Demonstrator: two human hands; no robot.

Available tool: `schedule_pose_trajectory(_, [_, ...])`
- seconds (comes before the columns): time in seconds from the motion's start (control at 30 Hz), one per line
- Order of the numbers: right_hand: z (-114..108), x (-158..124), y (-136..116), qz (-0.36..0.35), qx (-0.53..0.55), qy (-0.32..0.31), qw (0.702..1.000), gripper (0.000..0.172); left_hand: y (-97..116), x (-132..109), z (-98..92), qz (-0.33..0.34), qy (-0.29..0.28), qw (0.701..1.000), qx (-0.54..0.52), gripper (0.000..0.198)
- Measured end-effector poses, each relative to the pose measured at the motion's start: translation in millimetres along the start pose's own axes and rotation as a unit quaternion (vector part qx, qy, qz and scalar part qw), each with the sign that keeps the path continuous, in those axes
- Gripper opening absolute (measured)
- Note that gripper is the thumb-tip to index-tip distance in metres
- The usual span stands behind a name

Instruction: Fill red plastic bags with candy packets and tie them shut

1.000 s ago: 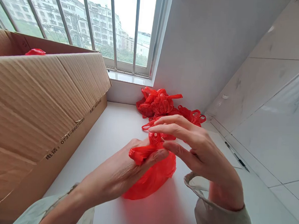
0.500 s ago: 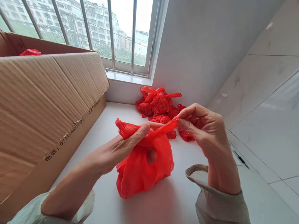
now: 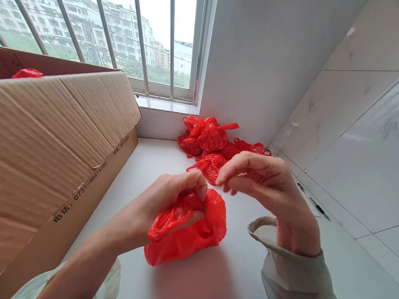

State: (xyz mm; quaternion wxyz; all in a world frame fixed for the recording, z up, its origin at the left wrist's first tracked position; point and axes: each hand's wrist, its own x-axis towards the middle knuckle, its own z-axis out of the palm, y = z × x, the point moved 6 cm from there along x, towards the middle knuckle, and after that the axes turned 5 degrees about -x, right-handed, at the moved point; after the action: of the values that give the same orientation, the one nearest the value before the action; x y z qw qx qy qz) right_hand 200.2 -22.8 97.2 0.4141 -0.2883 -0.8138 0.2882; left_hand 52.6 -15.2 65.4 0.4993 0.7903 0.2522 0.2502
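My left hand (image 3: pixel 171 195) is closed around the gathered top of a red plastic bag (image 3: pixel 186 248). A twisted fold of the bag pokes out below its fingers, and the bag's rounded body rests on the white surface; what is inside is hidden. Just to the right and slightly above, my right hand (image 3: pixel 261 180) hovers apart from the bag. Its thumb and fingers are loosely curved with a gap between them, and nothing shows in them. Beyond the hands lies a pile of red plastic bags (image 3: pixel 209 134), partly covered by my right hand.
A large cardboard box (image 3: pixel 58 136) stands on the left with a red bag (image 3: pixel 28 73) showing inside. The barred window (image 3: pixel 158 43) is behind it. A black pen (image 3: pixel 313 201) lies by the tiled wall (image 3: pixel 365 146) on the right. All this surrounds the white surface (image 3: pixel 245 278).
My right hand has let go of the bag's stretched handle and moved slightly left and down. My left hand has turned and bunched the bag's top into its grip.
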Motion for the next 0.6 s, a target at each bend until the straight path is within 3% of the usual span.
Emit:
schedule_pose_trajectory(0.07, [5.9,7.7,17.3,0.041,0.024,0.012,0.999,0.021,5.5,-2.7,2.3,0.019,0.019,0.996,0.088,0.008])
schedule_pose_trajectory(0.13, [20.3,14.3,31.8,0.067,0.029,-0.05,0.996,0.027,8.0,-3.4,2.4,0.045,0.051,0.982,0.179,0.015])
schedule_pose_trajectory(0.27, [30.9,17.6,49.7,0.101,0.005,-0.09,0.991,0.026,11.5,-1.0,-3.5,0.133,0.169,0.894,0.392,0.02])
schedule_pose_trajectory(0.37, [34.9,15.5,51.6,0.103,0.035,-0.118,0.987,0.013,10.0,2.3,-4.2,0.171,0.22,0.844,0.459,0.021])
schedule_pose_trajectory(0.47, [38.0,15.9,51.6,0.108,0.069,-0.128,0.984,0.015,7.8,4.1,-4.2,0.178,0.231,0.836,0.465,0.022])
schedule_pose_trajectory(0.6, [22.8,20.4,55.2,0.113,0.035,-0.006,0.993,0.014,6.3,2.9,-9.0,0.157,0.209,0.856,0.446,0.024])
